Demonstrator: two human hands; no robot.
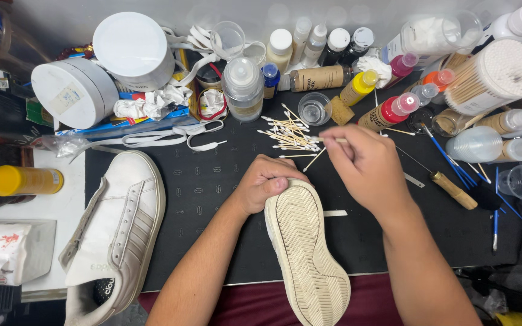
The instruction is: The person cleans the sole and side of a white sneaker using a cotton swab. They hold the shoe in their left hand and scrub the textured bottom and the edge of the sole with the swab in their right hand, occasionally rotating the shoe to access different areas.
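Note:
My left hand point(263, 183) grips the toe end of a white sneaker point(307, 253) turned sole up, its cream ridged sole facing me. My right hand point(367, 166) is just beyond the toe, pinching a cotton swab point(327, 140) between thumb and fingers, its tip pointing left toward a loose pile of cotton swabs point(286, 134) on the black mat point(206, 187). The second white sneaker point(116, 232), unlaced, lies on its side at the left edge of the mat.
Many bottles point(243, 87) and small jars crowd the back of the desk. Two round white tubs point(131, 48) sit back left, with white laces point(170, 136) beside them. A swab container point(496, 75), blue brushes point(454, 166) and an awl lie at right. A yellow bottle point(22, 180) rests far left.

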